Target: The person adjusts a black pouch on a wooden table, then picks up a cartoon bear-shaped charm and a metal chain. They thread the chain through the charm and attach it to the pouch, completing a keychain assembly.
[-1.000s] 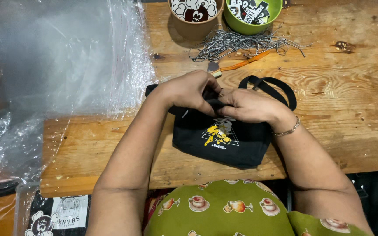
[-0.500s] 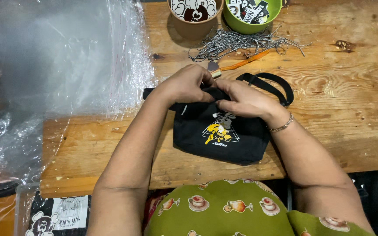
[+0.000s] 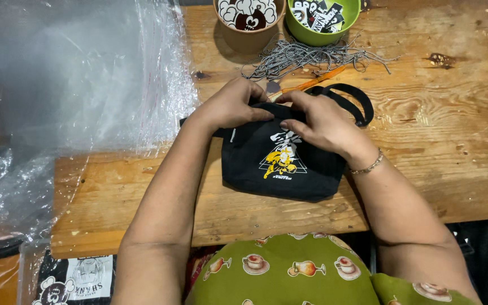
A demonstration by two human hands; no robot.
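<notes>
Surface: wooden table (image 3: 436, 141) of rough planks with knots and dark marks, seen from above; its near edge runs just in front of the person's lap.
Pouch: small black fabric pouch (image 3: 280, 164) lying flat on the table near its front edge, about mid-width; a yellow and white print faces up.
Pouch strap: black strap loop (image 3: 352, 100) lies on the wood at the pouch's far right corner, curved into an open oval.
Left hand: left hand (image 3: 232, 106) rests on the pouch's upper left corner, fingers curled and pressed onto the top edge, gripping the fabric there.
Right hand: right hand (image 3: 326, 121) lies over the upper middle and right of the pouch, fingers bent onto the top edge, tips just beside those of the left hand; whether anything small sits between the fingers cannot be told.
Wrist: thin bracelet (image 3: 368, 165) on the right wrist.
Beyond the hands: orange tool (image 3: 312, 85) lying slantwise, partly under a tangle of grey bead chains (image 3: 306, 55) spread on the wood.
Far edge: brown cup (image 3: 248, 20) with a cartoon print, and just to its right a green bowl (image 3: 323, 20) holding black and white printed pieces.
Left side: large sheets of clear plastic bags (image 3: 74, 79) covering the table's left end and spilling over its edge.
Near edge: green patterned garment (image 3: 289, 271) over the lap.
</notes>
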